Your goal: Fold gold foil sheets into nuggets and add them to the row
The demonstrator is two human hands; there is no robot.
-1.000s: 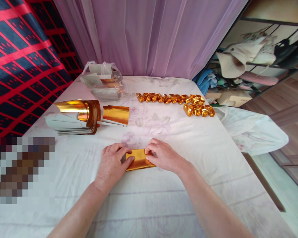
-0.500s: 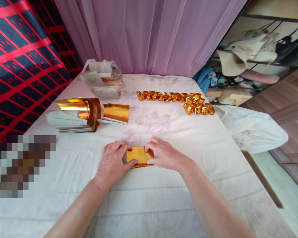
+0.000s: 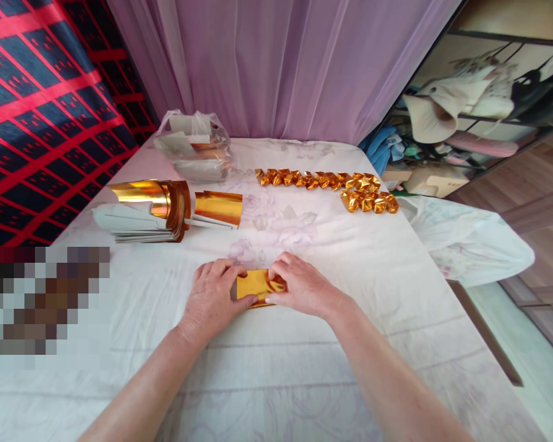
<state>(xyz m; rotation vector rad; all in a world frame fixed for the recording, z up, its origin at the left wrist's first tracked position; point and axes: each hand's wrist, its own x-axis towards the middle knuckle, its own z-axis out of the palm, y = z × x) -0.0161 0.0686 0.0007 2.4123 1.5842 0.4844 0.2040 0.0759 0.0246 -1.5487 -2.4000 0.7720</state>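
A folded piece of gold foil paper (image 3: 258, 283) lies flat on the cloth-covered table between my hands. My left hand (image 3: 215, 287) grips its left end, thumb at the near edge and fingers at the far edge; a grey strip of the paper shows there. At the right end, my right hand (image 3: 298, 286) pinches the paper with thumb and curled fingers, and the foil bends under them. Beyond my hands on the left, a curved stack of gold paper sheets (image 3: 179, 212) lies with white-backed sheets beside it.
Folded gold foil pieces (image 3: 317, 179) stand in rows at the back right. A clear plastic bag (image 3: 196, 147) of paper sits at the back left. A white bag (image 3: 474, 239) hangs past the right table edge, beside shelves with a hat (image 3: 431, 116). A purple curtain (image 3: 276, 67) closes the back.
My right thumb has slid slightly left along the near edge, and the foil at the right end now bends. My left hand keeps nearly the same hold.
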